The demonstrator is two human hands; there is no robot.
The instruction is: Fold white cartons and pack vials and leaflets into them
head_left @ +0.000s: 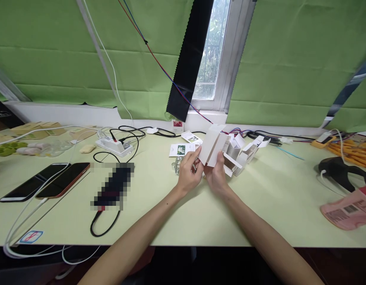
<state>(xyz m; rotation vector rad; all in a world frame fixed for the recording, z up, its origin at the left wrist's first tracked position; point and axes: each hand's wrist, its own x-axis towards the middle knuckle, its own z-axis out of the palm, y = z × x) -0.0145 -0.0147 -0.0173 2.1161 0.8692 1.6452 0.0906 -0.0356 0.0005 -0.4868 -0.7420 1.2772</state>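
A white cardboard box (pixel 211 144), partly unfolded with a gap along its side, is held up between both hands over the middle of the table. My left hand (pixel 189 171) has its fingers closed on the box's left edge. On the right side, my right hand (pixel 216 174) grips it with the thumb pressed on the front panel. Just behind and right stand several open white boxes (pixel 245 155) with raised flaps. Clear glass bottles (pixel 177 164) sit beside my left hand, partly hidden by it. Flat picture cards (pixel 181 150) lie behind them.
Phones (pixel 62 182) and a blurred dark device (pixel 113 186) with cables lie on the left. A white power strip (pixel 114 145) sits behind them. A black strapped object (pixel 338 172) and a pink pouch (pixel 349 209) are at right. The table's front edge (pixel 206 246) runs below my forearms.
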